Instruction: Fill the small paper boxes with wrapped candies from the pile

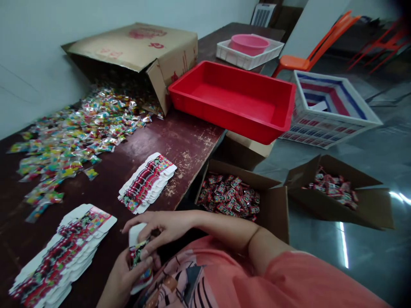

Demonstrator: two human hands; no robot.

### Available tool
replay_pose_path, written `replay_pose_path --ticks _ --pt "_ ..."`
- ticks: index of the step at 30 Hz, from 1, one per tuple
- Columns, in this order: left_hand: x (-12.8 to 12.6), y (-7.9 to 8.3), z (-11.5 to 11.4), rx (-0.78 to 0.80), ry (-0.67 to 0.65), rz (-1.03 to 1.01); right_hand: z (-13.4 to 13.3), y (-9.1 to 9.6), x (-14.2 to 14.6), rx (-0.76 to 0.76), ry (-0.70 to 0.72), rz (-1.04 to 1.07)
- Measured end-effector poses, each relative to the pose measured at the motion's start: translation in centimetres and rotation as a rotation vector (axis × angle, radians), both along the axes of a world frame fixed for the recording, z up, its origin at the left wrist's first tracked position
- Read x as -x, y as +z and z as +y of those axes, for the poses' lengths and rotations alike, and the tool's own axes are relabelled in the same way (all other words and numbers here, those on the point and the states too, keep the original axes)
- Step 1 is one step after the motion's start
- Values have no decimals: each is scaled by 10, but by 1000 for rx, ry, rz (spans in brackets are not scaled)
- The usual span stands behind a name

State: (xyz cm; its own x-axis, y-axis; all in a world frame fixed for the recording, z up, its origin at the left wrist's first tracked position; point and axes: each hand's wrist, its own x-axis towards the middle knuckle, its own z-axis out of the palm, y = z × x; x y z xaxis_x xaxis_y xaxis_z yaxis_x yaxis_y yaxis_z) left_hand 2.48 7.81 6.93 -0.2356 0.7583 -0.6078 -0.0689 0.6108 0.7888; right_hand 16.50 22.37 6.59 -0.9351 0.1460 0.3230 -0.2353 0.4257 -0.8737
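Note:
Close to my body, a small printed carton [136,248] with white flaps stands between my hands at the table edge. My left hand [123,271] is wrapped round its lower part, thumb across the printed face. From the other side my right hand [167,229] grips the upper part, fingers bent over the carton; whether anything else is under them is hidden. Just beyond lies a fanned row of flat printed cartons [147,184]. A longer fanned stack of the same cartons [61,261] lies at the left.
Small wrapped candies [80,137] spill from a tipped cardboard box [135,47]. A red tray [231,98] overhangs the table edge. On the floor, an open carton [276,209] and another box [369,205] hold red packets. A white crate [337,124] and orange chair [295,63] stand right.

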Motion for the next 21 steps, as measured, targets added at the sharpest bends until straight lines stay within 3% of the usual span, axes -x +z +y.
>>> replay_pose_path --ticks 3,7,9,11,13,17,21 --pt "5 -17 6 6 126 242 -13 -12 -1 104 -238 -77" --pt "9 -28 3 51 12 351 -39 -26 -3 201 -394 -176" --pt "6 -26 -2 -27 54 374 -46 -28 -3 267 -469 -173" --pt "2 -23 -8 -185 204 396 -49 -31 0 414 -491 -133" --pt "-2 -20 -16 -298 297 431 -50 -35 4 706 -449 -88" --pt "-5 -22 -35 -313 188 506 -49 -47 11 1384 -249 -183" --pt "-4 -24 -50 -291 111 530 -47 -54 14 1692 121 -382"
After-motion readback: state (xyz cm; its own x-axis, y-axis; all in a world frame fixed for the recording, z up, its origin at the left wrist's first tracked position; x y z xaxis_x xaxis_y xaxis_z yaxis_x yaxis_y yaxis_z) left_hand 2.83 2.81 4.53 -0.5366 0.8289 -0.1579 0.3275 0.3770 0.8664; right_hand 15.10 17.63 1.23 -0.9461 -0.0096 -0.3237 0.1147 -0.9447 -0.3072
